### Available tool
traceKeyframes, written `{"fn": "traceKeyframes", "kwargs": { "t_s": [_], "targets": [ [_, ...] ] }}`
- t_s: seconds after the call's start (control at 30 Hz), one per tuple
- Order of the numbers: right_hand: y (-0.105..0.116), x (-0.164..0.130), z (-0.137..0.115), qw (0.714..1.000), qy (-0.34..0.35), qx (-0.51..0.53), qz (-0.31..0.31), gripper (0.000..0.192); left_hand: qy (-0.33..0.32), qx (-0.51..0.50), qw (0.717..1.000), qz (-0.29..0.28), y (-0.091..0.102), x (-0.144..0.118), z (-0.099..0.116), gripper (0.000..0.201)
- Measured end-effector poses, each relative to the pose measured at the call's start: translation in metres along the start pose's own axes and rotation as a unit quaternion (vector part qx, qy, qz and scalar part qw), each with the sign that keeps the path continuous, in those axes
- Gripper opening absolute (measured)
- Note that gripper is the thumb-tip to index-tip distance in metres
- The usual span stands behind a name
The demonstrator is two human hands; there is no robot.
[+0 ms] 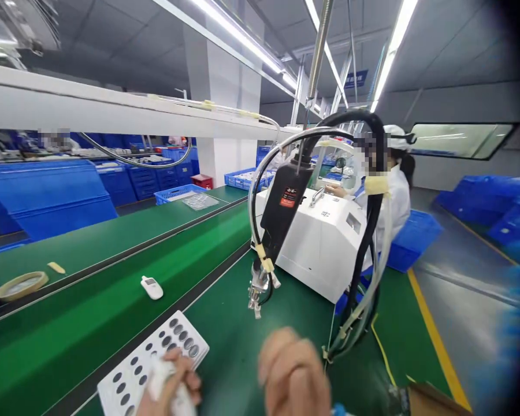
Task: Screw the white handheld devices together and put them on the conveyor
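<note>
My left hand [184,378] is at the bottom, over a white tray [107,390] with rows of dark round spots. Its fingers are wrapped round a white plastic piece [156,375], blurred and partly hidden, whose exact kind I cannot make out. To the right, my right hand [294,372] is raised above the green bench with its fingers curled closed. Motion blurs it, and whatever it may hold is hidden. Beyond it hangs a black powered screwdriver-like tool [286,202] with a metal tip. On the green belt lies a small white handheld device [151,288] with a little screen.
A white machine housing [316,242] stands behind the hanging tool, with cables [377,231] looping down beside it. A co-worker in white [398,190] is behind it. A tape roll [21,286] lies at left. Blue crates [179,192] stand beyond the belt [91,294].
</note>
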State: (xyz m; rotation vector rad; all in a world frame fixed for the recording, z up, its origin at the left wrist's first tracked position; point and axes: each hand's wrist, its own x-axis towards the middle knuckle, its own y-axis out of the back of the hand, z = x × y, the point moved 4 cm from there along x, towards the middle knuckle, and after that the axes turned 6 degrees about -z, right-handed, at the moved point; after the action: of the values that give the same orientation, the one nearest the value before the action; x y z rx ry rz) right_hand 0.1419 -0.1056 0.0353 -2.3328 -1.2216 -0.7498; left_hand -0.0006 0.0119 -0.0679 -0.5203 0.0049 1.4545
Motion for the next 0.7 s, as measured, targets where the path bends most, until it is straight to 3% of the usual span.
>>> {"fn": "traceKeyframes", "kwargs": {
  "t_s": [0.03, 0.07, 0.1, 0.13, 0.2, 0.3, 0.43, 0.7],
  "targets": [
    [0.025, 0.016, -0.013, 0.991, 0.076, -0.023, 0.108, 0.031, 0.038, -0.021, 0.998, -0.054, -0.023, -0.018, -0.018, 0.054],
    [0.042, 0.034, -0.022, 0.976, 0.127, -0.052, 0.167, 0.020, 0.053, -0.045, 0.995, -0.069, -0.040, -0.031, -0.030, 0.053],
    [0.052, 0.056, -0.028, 0.971, 0.142, -0.074, 0.178, 0.023, 0.071, -0.053, 0.993, -0.083, -0.053, -0.041, -0.040, 0.052],
    [0.057, 0.080, -0.030, 0.975, 0.129, -0.080, 0.162, 0.032, 0.079, -0.063, 0.991, -0.085, -0.061, -0.046, -0.046, 0.051],
    [0.055, 0.123, -0.028, 0.994, 0.068, -0.056, 0.067, 0.045, 0.092, -0.070, 0.990, -0.080, -0.063, -0.048, -0.054, 0.051],
    [0.045, 0.162, -0.027, 0.998, -0.040, 0.006, -0.051, 0.040, 0.112, -0.087, 0.986, -0.088, -0.053, -0.038, -0.059, 0.057],
    [0.041, 0.164, -0.046, 0.990, -0.091, 0.045, -0.093, 0.028, 0.148, -0.123, 0.977, -0.095, -0.044, -0.031, -0.064, 0.065],
    [0.053, 0.111, -0.072, 0.990, -0.007, 0.135, -0.050, 0.032, 0.153, -0.157, 0.974, -0.064, -0.049, -0.038, -0.073, 0.058]
  ]
}}
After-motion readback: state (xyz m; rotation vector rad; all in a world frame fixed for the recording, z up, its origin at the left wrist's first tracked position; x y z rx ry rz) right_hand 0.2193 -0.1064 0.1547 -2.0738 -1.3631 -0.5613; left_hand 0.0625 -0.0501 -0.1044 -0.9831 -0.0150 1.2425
